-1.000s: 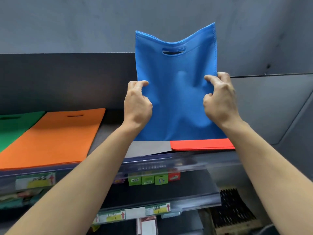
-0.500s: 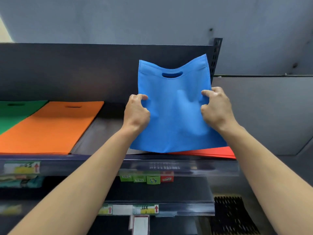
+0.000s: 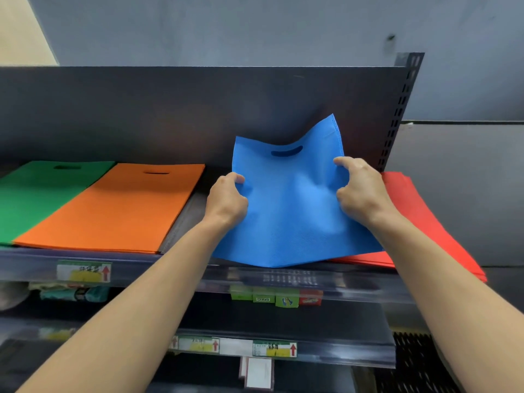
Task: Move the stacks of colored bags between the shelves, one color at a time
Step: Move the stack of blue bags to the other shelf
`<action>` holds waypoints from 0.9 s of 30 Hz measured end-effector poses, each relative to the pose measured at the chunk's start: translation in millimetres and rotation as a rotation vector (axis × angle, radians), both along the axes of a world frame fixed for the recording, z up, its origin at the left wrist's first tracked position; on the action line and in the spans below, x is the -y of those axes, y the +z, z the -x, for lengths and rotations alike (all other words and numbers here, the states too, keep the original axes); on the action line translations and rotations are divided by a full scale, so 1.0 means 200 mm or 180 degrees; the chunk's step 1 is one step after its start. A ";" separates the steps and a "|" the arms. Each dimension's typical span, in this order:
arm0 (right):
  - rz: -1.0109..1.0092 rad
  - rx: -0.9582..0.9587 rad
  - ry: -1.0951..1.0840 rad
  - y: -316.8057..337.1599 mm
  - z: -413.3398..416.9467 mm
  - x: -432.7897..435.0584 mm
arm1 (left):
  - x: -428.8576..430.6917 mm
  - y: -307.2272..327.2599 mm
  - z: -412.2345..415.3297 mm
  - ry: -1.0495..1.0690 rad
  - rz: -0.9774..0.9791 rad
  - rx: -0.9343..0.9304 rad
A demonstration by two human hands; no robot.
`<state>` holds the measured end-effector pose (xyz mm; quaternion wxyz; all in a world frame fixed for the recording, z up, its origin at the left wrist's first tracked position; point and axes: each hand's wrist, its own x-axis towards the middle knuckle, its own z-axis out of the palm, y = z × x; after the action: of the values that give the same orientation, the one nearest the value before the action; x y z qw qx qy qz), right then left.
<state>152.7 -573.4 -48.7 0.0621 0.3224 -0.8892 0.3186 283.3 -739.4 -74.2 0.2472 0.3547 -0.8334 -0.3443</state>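
Note:
I hold a blue bag (image 3: 292, 211) with a cut-out handle by both side edges over the top shelf (image 3: 184, 231). My left hand (image 3: 226, 199) pinches its left edge and my right hand (image 3: 360, 188) pinches its right edge. The bag tilts back, its lower edge near the shelf's front lip, and it partly covers a red stack (image 3: 419, 219) at the shelf's right end. An orange stack (image 3: 119, 205) and a green stack (image 3: 37, 194) lie flat at the left of the same shelf.
The dark back panel (image 3: 198, 114) rises behind the shelf, with a perforated upright (image 3: 399, 109) at its right. A bare strip of shelf lies between the orange stack and the blue bag. Lower shelves with price labels (image 3: 272, 348) and small boxes (image 3: 275, 297) sit below.
Both hands have lowered the blue bag from upright above the shelf down toward the shelf surface, tilting it back over the red stack. The view has dropped as well.

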 end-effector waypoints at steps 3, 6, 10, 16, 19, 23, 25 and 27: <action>0.0055 -0.0024 0.0030 -0.01 -0.02 0.06 | 0.07 -0.02 -0.03 0.0018 0.0018 0.0051; 0.0112 -0.0041 0.0064 -0.01 -0.05 0.11 | 0.12 -0.03 -0.06 0.0022 0.0019 0.0108; 0.0176 -0.0010 0.0037 -0.03 -0.07 0.14 | 0.18 -0.07 -0.08 0.0027 0.0061 0.0265; 0.0242 -0.0014 0.0027 -0.01 -0.09 0.18 | 0.23 -0.07 -0.09 0.0046 0.0121 0.0243; 0.0273 -0.0076 0.0086 0.02 -0.11 0.21 | 0.24 -0.03 -0.12 0.0066 0.0188 0.0155; 0.0325 -0.0144 0.0182 0.05 -0.16 0.28 | 0.27 0.03 -0.18 0.0189 0.0331 0.0042; 0.0340 -0.0162 0.0262 0.06 -0.19 0.33 | 0.30 0.05 -0.23 0.0283 0.0408 -0.0023; 0.0385 -0.0179 0.0337 0.08 -0.24 0.39 | 0.33 0.07 -0.29 0.0401 0.0463 -0.0094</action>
<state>200.2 -650.6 -33.2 0.0895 0.3734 -0.8480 0.3653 340.8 -805.0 -60.1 0.3057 0.3825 -0.8285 -0.2719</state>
